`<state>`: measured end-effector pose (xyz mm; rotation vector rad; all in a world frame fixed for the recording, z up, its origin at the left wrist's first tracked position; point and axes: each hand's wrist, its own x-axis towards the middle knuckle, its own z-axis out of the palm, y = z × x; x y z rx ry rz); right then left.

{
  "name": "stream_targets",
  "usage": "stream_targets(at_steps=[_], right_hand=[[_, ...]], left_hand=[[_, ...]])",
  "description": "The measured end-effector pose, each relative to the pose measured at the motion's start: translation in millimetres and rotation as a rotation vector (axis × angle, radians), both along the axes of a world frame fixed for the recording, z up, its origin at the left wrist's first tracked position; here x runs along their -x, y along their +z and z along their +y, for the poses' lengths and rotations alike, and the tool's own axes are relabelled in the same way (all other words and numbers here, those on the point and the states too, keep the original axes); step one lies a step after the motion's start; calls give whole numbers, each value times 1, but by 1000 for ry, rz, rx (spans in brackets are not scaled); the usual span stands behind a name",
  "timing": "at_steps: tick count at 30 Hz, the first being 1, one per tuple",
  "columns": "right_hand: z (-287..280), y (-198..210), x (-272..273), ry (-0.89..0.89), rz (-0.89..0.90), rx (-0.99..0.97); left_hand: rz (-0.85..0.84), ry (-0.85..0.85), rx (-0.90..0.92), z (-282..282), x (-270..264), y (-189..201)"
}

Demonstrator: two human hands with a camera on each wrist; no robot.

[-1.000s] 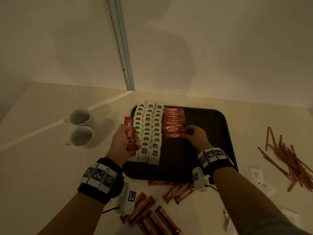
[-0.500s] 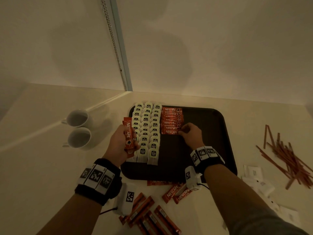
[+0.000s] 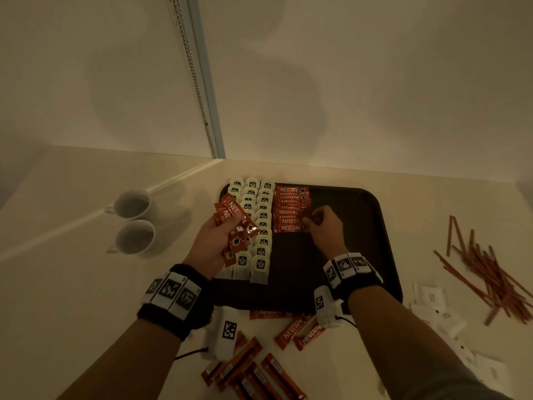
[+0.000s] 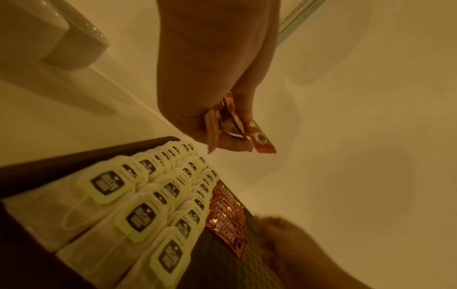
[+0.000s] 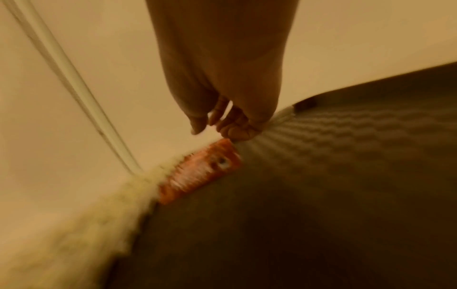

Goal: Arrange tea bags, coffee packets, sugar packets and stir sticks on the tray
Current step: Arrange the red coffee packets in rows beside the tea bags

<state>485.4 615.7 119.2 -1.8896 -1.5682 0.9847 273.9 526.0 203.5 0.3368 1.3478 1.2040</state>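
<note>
With the left hand (image 3: 215, 241) clamped on spare coffee packets (image 3: 235, 226), the right hand (image 3: 324, 226), fingers curled at the laid row (image 3: 291, 209), should overlap each packet evenly toward six o'clock on the tray (image 3: 372, 226).

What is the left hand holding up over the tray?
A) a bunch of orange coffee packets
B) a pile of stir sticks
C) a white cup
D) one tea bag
A: the left hand grips several orange coffee packets fanned out above the tea bags, while the cups and the stir sticks lie untouched on the counter.
</note>
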Motion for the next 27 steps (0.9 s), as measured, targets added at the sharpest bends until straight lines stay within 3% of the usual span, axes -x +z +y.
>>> stream_targets(at_steps=[2, 6, 9, 15, 20, 27], right_hand=[[-8, 23, 13, 115, 171, -82], [-32, 70, 48, 463, 431, 4], [-36, 87, 53, 439, 503, -16], [-30, 101, 39, 365, 419, -84], [-26, 112, 39, 318, 334, -180], [-21, 125, 34, 393, 247, -173]], left_hand=[[-12, 16, -4, 3, -3, 0], [-68, 22, -42, 10, -13, 4], [-73, 34, -41, 11, -14, 2], [-39, 32, -43, 6, -5, -3], [-106, 42, -12, 4, -11, -4], [-113, -41, 42, -1, -17, -5]])
